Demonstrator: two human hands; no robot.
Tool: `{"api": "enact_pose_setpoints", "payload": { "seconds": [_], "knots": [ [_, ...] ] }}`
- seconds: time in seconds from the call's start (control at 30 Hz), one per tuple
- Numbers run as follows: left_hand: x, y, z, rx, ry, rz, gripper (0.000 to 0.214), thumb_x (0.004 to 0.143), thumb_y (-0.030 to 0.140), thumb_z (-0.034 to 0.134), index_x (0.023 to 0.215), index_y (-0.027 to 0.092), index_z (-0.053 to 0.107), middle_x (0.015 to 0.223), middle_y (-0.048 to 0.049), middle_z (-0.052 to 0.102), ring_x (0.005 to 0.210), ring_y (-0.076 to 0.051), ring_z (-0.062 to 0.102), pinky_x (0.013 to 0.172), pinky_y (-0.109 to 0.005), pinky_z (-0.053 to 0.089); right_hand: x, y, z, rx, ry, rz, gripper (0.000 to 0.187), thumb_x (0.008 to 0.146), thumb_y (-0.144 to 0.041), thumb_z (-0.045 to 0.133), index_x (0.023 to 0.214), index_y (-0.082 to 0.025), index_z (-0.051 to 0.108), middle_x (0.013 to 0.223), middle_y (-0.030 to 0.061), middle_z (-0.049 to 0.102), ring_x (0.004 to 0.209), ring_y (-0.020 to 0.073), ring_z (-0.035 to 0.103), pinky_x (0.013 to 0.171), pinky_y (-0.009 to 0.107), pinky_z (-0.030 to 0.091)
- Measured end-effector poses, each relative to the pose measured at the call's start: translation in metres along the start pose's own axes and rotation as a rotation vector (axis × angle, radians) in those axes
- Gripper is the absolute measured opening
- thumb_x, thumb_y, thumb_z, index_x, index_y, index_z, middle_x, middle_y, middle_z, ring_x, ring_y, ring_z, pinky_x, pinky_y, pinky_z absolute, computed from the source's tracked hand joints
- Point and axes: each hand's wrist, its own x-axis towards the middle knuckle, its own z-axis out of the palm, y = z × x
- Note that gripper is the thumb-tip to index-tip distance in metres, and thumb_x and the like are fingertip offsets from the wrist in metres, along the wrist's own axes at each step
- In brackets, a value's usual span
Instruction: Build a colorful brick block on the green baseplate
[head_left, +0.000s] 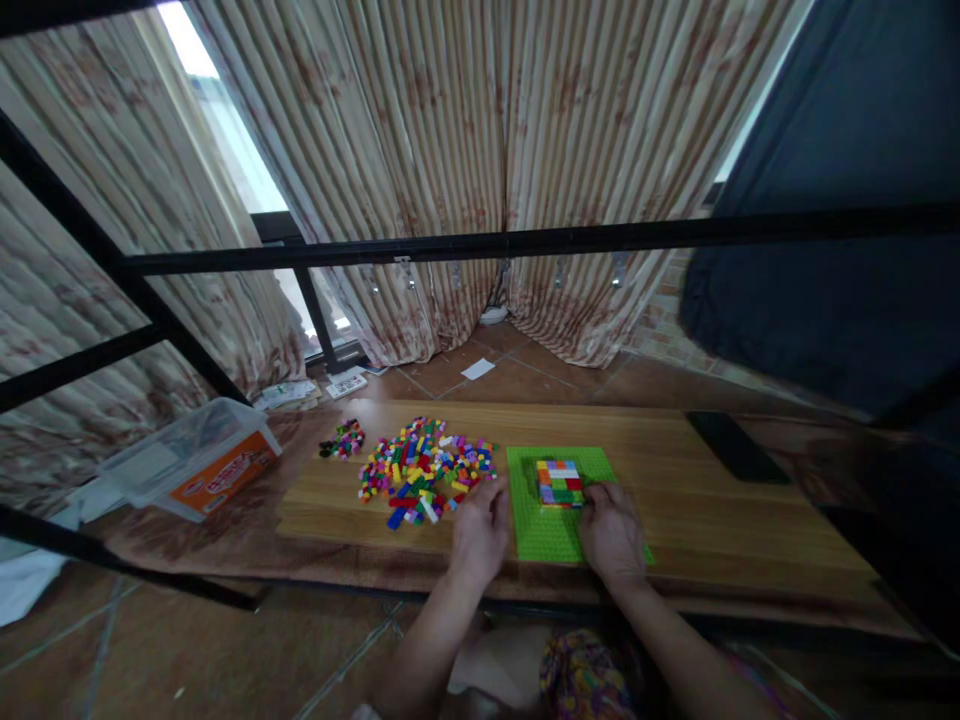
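Note:
A green studded baseplate [536, 535] lies on the wooden board, bearing a small block built of multicoloured toy bricks [559, 484]. My right hand [613, 535] rests over the plate's right part, its curled fingertips against the right side of the brick block. Between the plate and a heap of loose toy bricks [427, 465] is my left hand [480, 530]. Its fingers are bent together, and anything inside them is hidden. The heap mixes many colours, with a few longer blue, red and white pieces at its near edge.
A smaller group of bricks [343, 440] lies left of the heap. A clear plastic box [202, 455] with an orange label stands at the left. A dark phone-like slab [736, 447] lies on the wooden board [697, 530] at right. A black metal bar [525, 242] crosses beyond.

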Motion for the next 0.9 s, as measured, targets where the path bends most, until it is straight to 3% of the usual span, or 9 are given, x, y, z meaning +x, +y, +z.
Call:
{"api": "enact_pose_setpoints", "payload": {
  "seconds": [0.2,0.33,0.5,0.7,0.9],
  "knots": [
    [-0.052,-0.038,-0.053,0.008,0.103,-0.246,0.023,0.087,0.02,0.049,0.101,0.018,0.068,0.099,-0.0071,0.071,0.091,-0.019,0.067,0.081,-0.031,0.053,-0.002,0.005,0.002,0.005,-0.003,-0.019,0.019,0.081,-0.013,0.043,0.086,-0.018,0.061,0.095,0.0104,0.061,0.089,0.0233,0.052,0.082,0.035,0.042],
    [-0.058,-0.052,-0.069,0.067,0.112,-0.283,0.022,0.086,0.019,0.05,0.099,0.018,0.067,0.095,-0.0056,0.071,0.087,-0.018,0.067,0.079,-0.03,0.052,-0.003,0.01,0.007,0.007,0.021,-0.04,0.019,0.08,-0.015,0.043,0.087,-0.019,0.06,0.095,0.0101,0.062,0.09,0.0235,0.053,0.082,0.035,0.043],
    [-0.047,-0.048,-0.068,0.167,0.104,-0.265,0.022,0.086,0.014,0.049,0.098,0.02,0.067,0.096,-0.0049,0.07,0.088,-0.018,0.065,0.078,-0.028,0.05,-0.003,0.014,0.011,0.028,0.001,-0.026,0.018,0.078,-0.016,0.044,0.087,-0.02,0.06,0.095,0.0101,0.061,0.091,0.0238,0.054,0.082,0.034,0.043],
    [-0.022,-0.035,-0.052,0.34,0.03,-0.244,0.025,0.084,0.013,0.053,0.102,0.023,0.067,0.093,-0.004,0.067,0.084,-0.017,0.063,0.076,-0.027,0.049,-0.002,0.012,0.008,0.016,-0.003,-0.017,0.019,0.078,-0.017,0.044,0.087,-0.021,0.06,0.096,0.0107,0.061,0.093,0.0249,0.054,0.084,0.036,0.043],
    [-0.003,-0.029,-0.035,0.367,-0.033,-0.218,0.023,0.082,0.012,0.056,0.099,0.022,0.067,0.102,-0.0053,0.066,0.092,-0.018,0.061,0.082,-0.028,0.049,-0.003,0.01,0.006,0.03,-0.005,-0.004,0.02,0.078,-0.016,0.043,0.087,-0.02,0.06,0.098,0.0108,0.061,0.093,0.0245,0.053,0.084,0.036,0.043]
  ]
}}
